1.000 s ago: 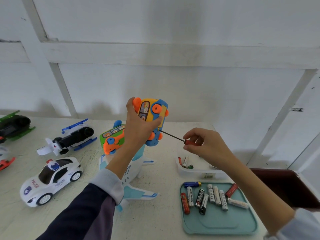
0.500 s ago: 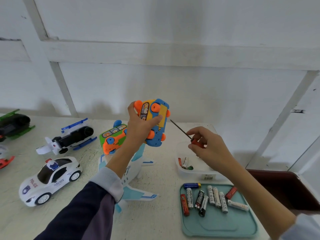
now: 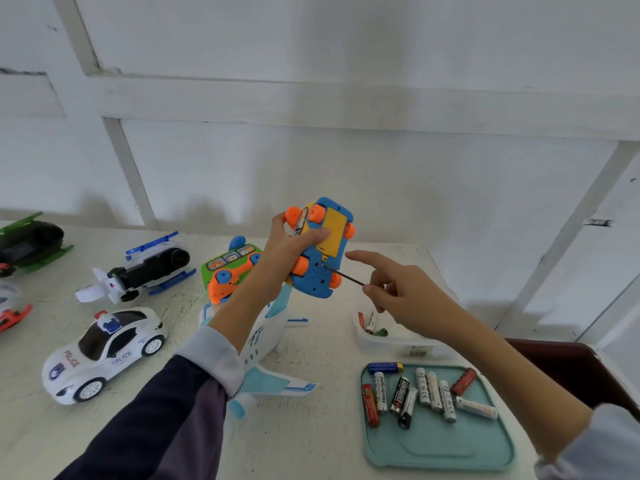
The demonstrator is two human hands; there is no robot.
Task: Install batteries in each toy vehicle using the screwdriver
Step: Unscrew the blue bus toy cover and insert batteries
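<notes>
My left hand [image 3: 289, 252] grips a blue toy car [image 3: 320, 270] with orange wheels, held up with its underside and yellow battery cover facing me. My right hand [image 3: 401, 294] pinches a thin screwdriver [image 3: 344, 276], index finger stretched out; the dark shaft's tip sits at a screw hole just below the yellow cover. The handle is hidden inside my fingers. Several batteries [image 3: 420, 393] lie on a teal tray [image 3: 436, 448] at the lower right.
On the white table stand a green and orange toy bus [image 3: 230, 273], a white and blue airplane [image 3: 265, 341], a police car [image 3: 104, 351], a black and blue helicopter [image 3: 142, 271], and a black and green helicopter [image 3: 29, 242]. A clear box [image 3: 391, 341] sits behind the tray.
My left hand turned the car so its underside faces me more. My right hand brought the screwdriver back from pointing up and away, and its tip now meets the underside.
</notes>
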